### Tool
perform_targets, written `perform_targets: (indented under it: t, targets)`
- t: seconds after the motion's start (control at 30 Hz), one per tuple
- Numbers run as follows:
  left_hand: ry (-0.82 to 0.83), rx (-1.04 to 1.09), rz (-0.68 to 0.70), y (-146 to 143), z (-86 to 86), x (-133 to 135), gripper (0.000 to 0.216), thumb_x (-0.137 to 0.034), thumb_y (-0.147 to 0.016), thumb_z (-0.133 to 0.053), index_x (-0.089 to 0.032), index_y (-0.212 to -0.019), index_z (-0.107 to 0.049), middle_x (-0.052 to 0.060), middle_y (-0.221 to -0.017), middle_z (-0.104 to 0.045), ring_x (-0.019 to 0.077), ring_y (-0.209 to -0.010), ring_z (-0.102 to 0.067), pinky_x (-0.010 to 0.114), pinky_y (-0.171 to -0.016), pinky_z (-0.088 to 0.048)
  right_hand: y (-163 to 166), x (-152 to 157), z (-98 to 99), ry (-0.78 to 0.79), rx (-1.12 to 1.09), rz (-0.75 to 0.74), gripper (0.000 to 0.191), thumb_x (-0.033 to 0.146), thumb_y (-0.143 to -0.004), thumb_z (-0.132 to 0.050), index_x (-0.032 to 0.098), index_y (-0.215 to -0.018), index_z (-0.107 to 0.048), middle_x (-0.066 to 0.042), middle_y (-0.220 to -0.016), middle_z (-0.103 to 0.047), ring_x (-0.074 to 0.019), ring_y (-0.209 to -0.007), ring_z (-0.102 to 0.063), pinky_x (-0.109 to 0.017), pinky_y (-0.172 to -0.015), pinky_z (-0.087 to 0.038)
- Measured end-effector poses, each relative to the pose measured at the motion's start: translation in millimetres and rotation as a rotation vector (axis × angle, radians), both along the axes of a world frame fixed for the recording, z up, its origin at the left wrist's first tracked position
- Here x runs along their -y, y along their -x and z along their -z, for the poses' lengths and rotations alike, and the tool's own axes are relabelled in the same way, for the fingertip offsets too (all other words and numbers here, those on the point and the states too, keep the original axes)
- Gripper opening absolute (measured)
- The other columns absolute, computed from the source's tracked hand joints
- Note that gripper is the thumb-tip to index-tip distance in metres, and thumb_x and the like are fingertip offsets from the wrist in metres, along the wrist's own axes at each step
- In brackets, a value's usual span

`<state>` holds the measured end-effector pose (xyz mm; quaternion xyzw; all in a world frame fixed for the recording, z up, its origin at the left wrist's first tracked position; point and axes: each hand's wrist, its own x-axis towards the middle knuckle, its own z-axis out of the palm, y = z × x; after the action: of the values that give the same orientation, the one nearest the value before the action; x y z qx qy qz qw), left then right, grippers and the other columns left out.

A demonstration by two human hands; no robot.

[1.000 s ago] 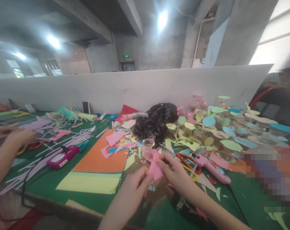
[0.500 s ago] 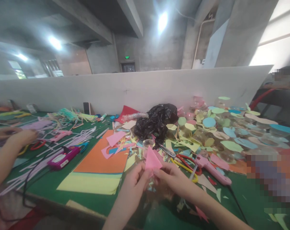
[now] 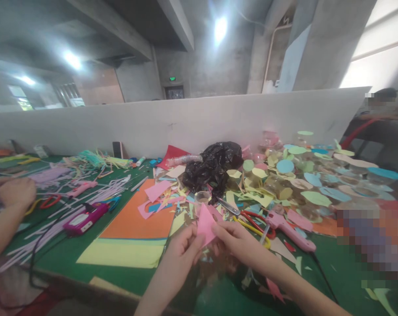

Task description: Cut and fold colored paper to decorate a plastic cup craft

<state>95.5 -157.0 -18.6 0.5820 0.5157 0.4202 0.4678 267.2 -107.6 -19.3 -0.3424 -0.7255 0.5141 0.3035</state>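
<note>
- Pink paper (image 3: 205, 224), a smooth, matte triangle that looks folded, is right here between the 2 hands, above the green tabletop (image 3: 337, 272).
- Its long axis runs forward, sharp tip up and away from the person, with a clear, round-rimmed cup (image 3: 203, 197) just beyond that tip.
- Left hand (image 3: 183, 246) pinches the lower left edge between thumb and fingers; right hand (image 3: 233, 236) grips the right edge, thumb laid across the face. Neither is nearer: both are touching it.
- Over on the right, scissors (image 3: 229, 206) show bare metal blades and red handle loops, and a pink glue gun (image 3: 292, 232) lies beside them, all hard, rounded plastic.
- Left of the hands, a flat orange sheet (image 3: 136, 219) rests over a pale yellow sheet (image 3: 123, 254), edges straight.
- Farther out, a crumpled black bag (image 3: 207, 169) shines in glossy wrinkles behind jagged paper scraps (image 3: 157, 191).
</note>
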Motion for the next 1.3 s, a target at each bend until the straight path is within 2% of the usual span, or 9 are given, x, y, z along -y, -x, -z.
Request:
perform_targets:
  t: [0.13,0.27,0.6,0.67,0.83,0.93,1.03,1.17,1.3]
  targets:
    - [0.04,-0.046,0.044,3,4.5,2,0.037,-0.052,-0.089,-0.048,-0.019,-0.073,-0.042,-0.007,-0.064,-0.032,0.0092,-0.057,-0.028,0.022,-0.053,-0.025,0,-2,-2.2,-0.031,-0.05,0.024,0.041,0.051,-0.089,-0.048,0.02,-0.062,-0.04,0.005,-0.059,-0.038,-0.0099,-0.055,-0.035,-0.024,-0.053,-0.028]
    - [0.087,-0.148,0.117,3,3.4,3,0.033,-0.047,-0.091,-0.046,-0.02,-0.073,-0.039,-0.007,-0.061,-0.035,0.0094,-0.057,-0.03,0.023,-0.053,-0.025,0,-4,-3.2,-0.081,-0.049,0.081,0.034,0.042,-0.089,-0.046,0.021,-0.063,-0.038,0.005,-0.06,-0.034,-0.0099,-0.057,-0.033,-0.024,-0.053,-0.028]
    - [0.127,-0.222,0.197,-2,-2.4,6,0.031,-0.046,-0.092,-0.043,-0.019,-0.077,-0.045,-0.007,-0.058,-0.045,0.0093,-0.054,-0.04,0.022,-0.056,-0.031,4,-9,7.4,-0.098,-0.018,0.159,0.046,0.05,-0.091,-0.04,0.022,-0.059,-0.024,0.005,-0.057,-0.022,-0.0095,-0.055,-0.022,-0.026,-0.051,-0.02]
    - [0.123,-0.225,0.19,-2,-2.6,7,0.032,-0.046,-0.092,-0.042,-0.019,-0.077,-0.046,-0.007,-0.058,-0.045,0.0093,-0.054,-0.04,0.022,-0.056,-0.031,4,-8,7.3,-0.099,-0.016,0.164,0.045,0.05,-0.091,-0.04,0.021,-0.059,-0.026,0.005,-0.058,-0.023,-0.01,-0.056,-0.024,-0.027,-0.052,-0.022]
    - [0.167,-0.3,0.252,2,-6.8,9,0.029,-0.044,-0.091,-0.044,-0.019,-0.077,-0.047,-0.007,-0.057,-0.044,0.0093,-0.052,-0.038,0.022,-0.052,-0.029,6,-5,4.1,-0.084,-0.07,0.128,0.032,0.046,-0.088,-0.048,0.021,-0.069,-0.044,0.004,-0.066,-0.04,-0.0122,-0.064,-0.039,-0.025,-0.06,-0.033]
    - [0.169,-0.328,0.291,6,-8.9,9,0.027,-0.041,-0.091,-0.044,-0.019,-0.076,-0.048,-0.005,-0.06,-0.047,0.0104,-0.057,-0.043,0.022,-0.056,-0.031,5,-4,4.3,-0.071,-0.069,0.104,0.031,0.045,-0.087,-0.05,0.021,-0.068,-0.046,0.004,-0.065,-0.041,-0.0125,-0.063,-0.04,-0.025,-0.06,-0.034]
    - [0.12,-0.325,0.259,7,-8.1,7,0.025,-0.039,-0.089,-0.046,-0.018,-0.075,-0.047,-0.004,-0.069,-0.048,0.0114,-0.066,-0.043,0.023,-0.06,-0.031,4,-6,5.4,-0.083,-0.067,0.108,0.031,0.043,-0.088,-0.049,0.021,-0.066,-0.045,0.004,-0.064,-0.04,-0.0126,-0.063,-0.039,-0.025,-0.06,-0.033]
    - [0.1,-0.336,0.177,4,-5.5,5,0.027,-0.039,-0.088,-0.048,-0.02,-0.071,-0.04,-0.006,-0.069,-0.039,0.0108,-0.065,-0.036,0.023,-0.058,-0.027,4,-6,4.7,-0.07,-0.082,0.132,0.022,0.037,-0.088,-0.048,0.02,-0.075,-0.05,0.003,-0.07,-0.045,-0.0131,-0.068,-0.043,-0.026,-0.066,-0.035]
    - [0.103,-0.306,0.153,3,-3.4,4,0.022,-0.039,-0.088,-0.047,-0.019,-0.077,-0.045,-0.005,-0.072,-0.046,0.0116,-0.066,-0.041,0.023,-0.061,-0.03,4,-5,2.1,-0.074,-0.076,0.135,0.02,0.036,-0.09,-0.048,0.02,-0.079,-0.053,0.002,-0.073,-0.049,-0.014,-0.071,-0.046,-0.026,-0.069,-0.038]
